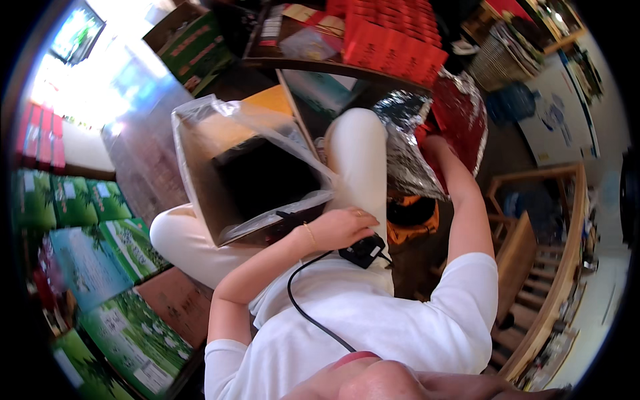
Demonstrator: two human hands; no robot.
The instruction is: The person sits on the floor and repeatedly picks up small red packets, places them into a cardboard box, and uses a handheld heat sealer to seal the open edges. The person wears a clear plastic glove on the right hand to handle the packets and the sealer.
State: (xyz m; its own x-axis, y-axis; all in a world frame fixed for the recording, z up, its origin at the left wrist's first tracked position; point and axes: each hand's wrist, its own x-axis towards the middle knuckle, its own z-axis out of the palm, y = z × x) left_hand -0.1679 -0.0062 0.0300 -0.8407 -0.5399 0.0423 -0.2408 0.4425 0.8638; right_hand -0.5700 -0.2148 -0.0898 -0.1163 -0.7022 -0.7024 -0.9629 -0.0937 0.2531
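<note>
My left hand (pixel 345 228) rests palm down on my lap, its fingers loosely spread beside a small black box-shaped device (pixel 363 250) with a cable. Nothing shows in its grasp. My right hand (pixel 436 146) reaches into a large silver foil bag (pixel 407 165) with a dark red inside. Its fingers are hidden among red packets (pixel 424 132), so I cannot tell whether they grip one. Between my knees stands an open cardboard box (pixel 192 170) lined with clear plastic (pixel 280 125); its inside is dark.
Red packets (pixel 395 55) stand in rows on the wooden table (pixel 265 50) ahead, near a clear plastic bag (pixel 307 45). Green printed cartons (pixel 135 335) are stacked at left. A wooden chair (pixel 540 270) stands at right, with a blue water bottle (pixel 512 102) beyond it.
</note>
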